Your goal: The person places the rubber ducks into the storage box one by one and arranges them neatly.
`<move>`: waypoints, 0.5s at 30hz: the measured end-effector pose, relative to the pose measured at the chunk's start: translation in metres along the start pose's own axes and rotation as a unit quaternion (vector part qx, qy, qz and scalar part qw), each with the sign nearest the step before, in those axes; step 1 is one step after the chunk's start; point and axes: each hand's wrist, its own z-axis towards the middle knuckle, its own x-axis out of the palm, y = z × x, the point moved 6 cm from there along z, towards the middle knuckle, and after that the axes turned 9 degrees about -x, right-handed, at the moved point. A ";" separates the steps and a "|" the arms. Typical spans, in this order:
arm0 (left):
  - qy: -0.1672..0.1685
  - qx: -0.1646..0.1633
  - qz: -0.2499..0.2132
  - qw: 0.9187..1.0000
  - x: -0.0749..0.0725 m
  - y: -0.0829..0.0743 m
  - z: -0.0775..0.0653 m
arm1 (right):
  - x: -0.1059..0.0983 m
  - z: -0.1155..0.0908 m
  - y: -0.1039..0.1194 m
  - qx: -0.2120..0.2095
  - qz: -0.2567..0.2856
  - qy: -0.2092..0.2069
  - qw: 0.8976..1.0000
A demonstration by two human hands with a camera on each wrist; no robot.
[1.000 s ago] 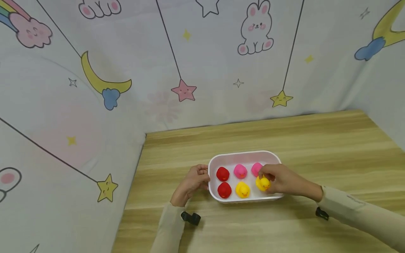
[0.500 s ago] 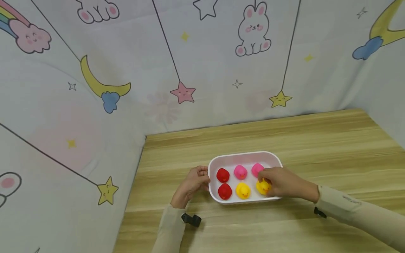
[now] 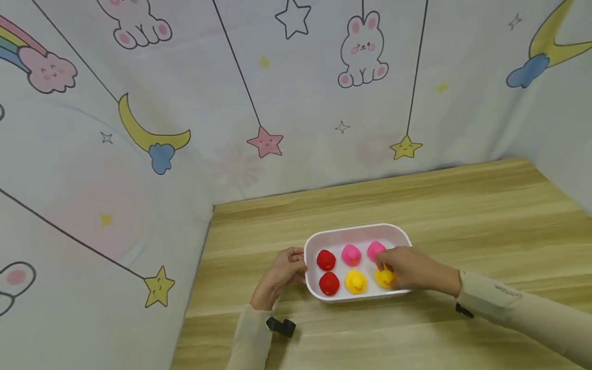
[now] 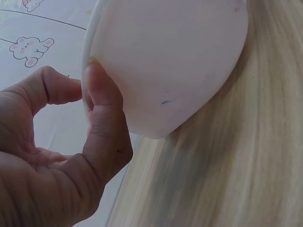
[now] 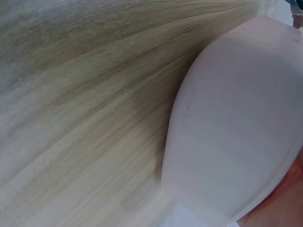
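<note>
I see the right hand (image 3: pixel 411 267) grip pinching a small yellow rubber duck (image 3: pixel 384 278) inside the white plastic tub (image 3: pixel 356 229); left hand (image 3: pixel 282 272) grip pinches its rim. A clumsy release could topple neighbouring pink duck (image 3: pixel 375 249).

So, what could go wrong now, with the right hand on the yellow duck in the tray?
The right hand pinches a yellow duck close beside the pink duck; a small slip may knock that neighbour over. The left hand holds the white tray only at its left edge, with thumb on the wall, so a push might slide or tip it.
</note>
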 end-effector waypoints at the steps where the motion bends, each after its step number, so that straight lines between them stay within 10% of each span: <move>1: 0.001 0.001 0.001 1.000 0.000 0.000 0.000 | 0.000 0.000 0.001 -0.002 -0.002 -0.004 1.000; 15: -0.019 0.013 0.047 0.999 -0.004 -0.008 0.001 | -0.010 0.002 0.005 -0.018 -0.015 -0.011 1.000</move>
